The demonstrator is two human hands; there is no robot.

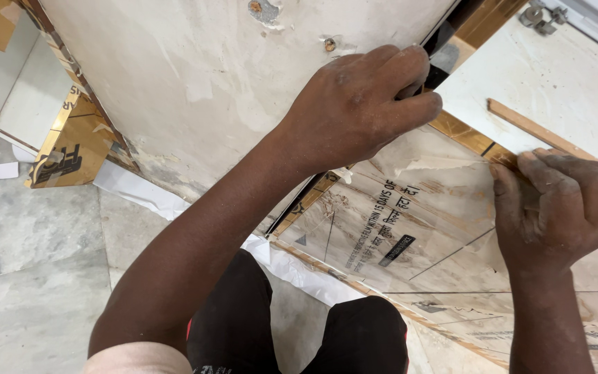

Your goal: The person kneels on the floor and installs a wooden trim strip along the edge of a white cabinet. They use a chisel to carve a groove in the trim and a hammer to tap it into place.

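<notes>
My left hand (pixel 361 104) reaches up across the middle, its fingers curled over the edge of a rough white plastered panel (pixel 195 76), next to a dark gap. My right hand (pixel 555 208) is at the right, dusty, with thumb and fingers closed on the lower end of a thin wooden strip (pixel 527 128). The strip lies slanted on a smooth white board (pixel 562 76). Below both hands lies a board covered in printed protective film (pixel 417 228), with gold-brown edging (pixel 461 131) along its upper edge.
A grey marble floor (pixel 29 263) fills the left. A gold-brown cardboard piece (pixel 70 149) and a white paper scrap (pixel 1 170) lie by the wall base. A metal latch (pixel 541 14) sits at top right. My knees in black shorts (pixel 361 339) are at the bottom.
</notes>
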